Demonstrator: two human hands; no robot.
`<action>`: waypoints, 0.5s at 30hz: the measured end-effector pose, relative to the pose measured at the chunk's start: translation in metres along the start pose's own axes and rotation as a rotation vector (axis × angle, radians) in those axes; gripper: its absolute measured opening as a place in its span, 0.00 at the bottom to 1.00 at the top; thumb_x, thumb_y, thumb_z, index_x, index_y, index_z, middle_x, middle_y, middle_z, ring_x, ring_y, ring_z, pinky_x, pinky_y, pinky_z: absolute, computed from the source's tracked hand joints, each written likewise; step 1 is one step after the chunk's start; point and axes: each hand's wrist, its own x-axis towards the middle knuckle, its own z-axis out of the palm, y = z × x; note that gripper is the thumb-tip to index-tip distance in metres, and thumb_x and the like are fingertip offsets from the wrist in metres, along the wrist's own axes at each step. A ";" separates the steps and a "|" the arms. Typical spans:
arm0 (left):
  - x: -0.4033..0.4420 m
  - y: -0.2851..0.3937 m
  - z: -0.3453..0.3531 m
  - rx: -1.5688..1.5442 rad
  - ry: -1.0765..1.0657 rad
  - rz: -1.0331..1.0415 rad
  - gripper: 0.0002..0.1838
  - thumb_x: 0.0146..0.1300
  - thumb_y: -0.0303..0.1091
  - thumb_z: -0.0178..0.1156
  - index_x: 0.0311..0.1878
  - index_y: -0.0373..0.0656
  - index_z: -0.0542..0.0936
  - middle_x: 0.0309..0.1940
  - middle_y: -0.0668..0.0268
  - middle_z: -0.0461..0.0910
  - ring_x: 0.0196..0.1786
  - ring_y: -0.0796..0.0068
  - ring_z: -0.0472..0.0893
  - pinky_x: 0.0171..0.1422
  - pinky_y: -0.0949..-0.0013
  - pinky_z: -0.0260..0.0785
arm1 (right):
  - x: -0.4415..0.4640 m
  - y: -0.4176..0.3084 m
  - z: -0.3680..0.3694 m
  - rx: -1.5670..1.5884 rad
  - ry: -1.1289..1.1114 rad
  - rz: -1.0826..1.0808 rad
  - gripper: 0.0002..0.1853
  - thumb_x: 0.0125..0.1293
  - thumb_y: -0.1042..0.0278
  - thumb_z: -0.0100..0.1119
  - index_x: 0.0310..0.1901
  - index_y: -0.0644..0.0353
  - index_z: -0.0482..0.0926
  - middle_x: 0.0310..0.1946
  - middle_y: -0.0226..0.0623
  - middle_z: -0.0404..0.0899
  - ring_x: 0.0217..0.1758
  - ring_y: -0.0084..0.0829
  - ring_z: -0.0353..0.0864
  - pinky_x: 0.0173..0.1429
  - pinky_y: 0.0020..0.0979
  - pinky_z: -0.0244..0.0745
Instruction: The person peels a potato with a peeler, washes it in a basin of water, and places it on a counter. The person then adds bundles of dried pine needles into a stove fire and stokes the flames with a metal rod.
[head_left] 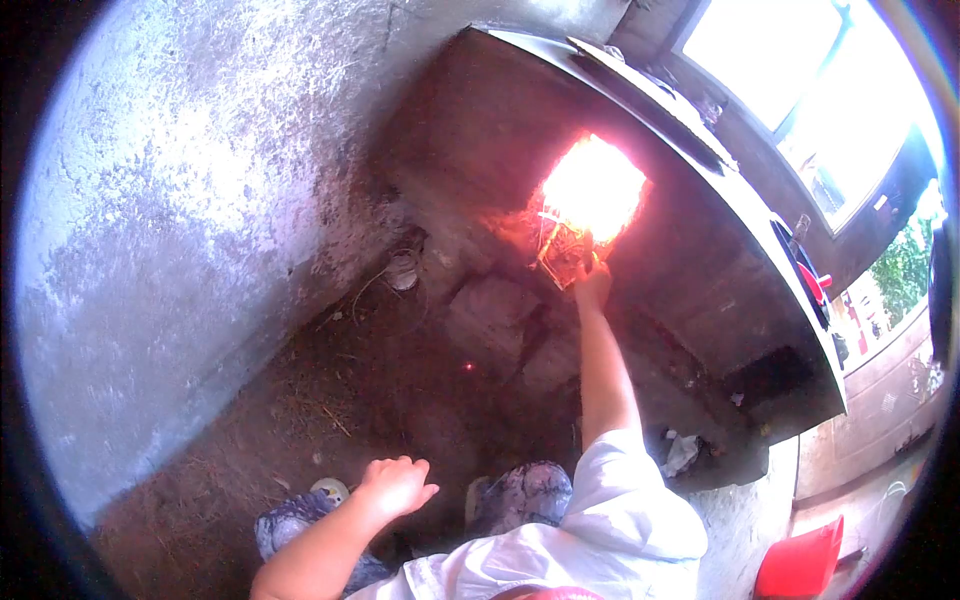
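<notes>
My right hand [592,282] reaches out to the mouth of a stove and is closed around a short dark stick [588,246]. The stick's far end goes into the glare, so its length is hidden. Bright fire [596,185] fills the square opening in the stove's dark front wall [470,130]. Thin straw and twigs [558,250] glow at the lower edge of the opening, right beside that hand. Above my knees, my left hand [398,486] hangs with its fingers curled in and the thumb sticking out. Nothing shows in it.
Rough plaster wall [180,250] rises on the left. Loose straw lies on the dark floor [330,400]. A large lid [660,95] rests on the stove top. Crumpled white plastic [682,452] lies below the stove, and a red bucket [800,562] stands at lower right.
</notes>
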 end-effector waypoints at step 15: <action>0.000 -0.005 0.002 0.006 -0.014 -0.007 0.22 0.58 0.52 0.51 0.42 0.40 0.74 0.37 0.52 0.77 0.43 0.53 0.78 0.47 0.54 0.70 | -0.007 0.032 -0.026 -0.230 -0.027 -0.001 0.21 0.55 0.61 0.57 0.52 0.48 0.74 0.40 0.42 0.73 0.46 0.40 0.73 0.51 0.39 0.69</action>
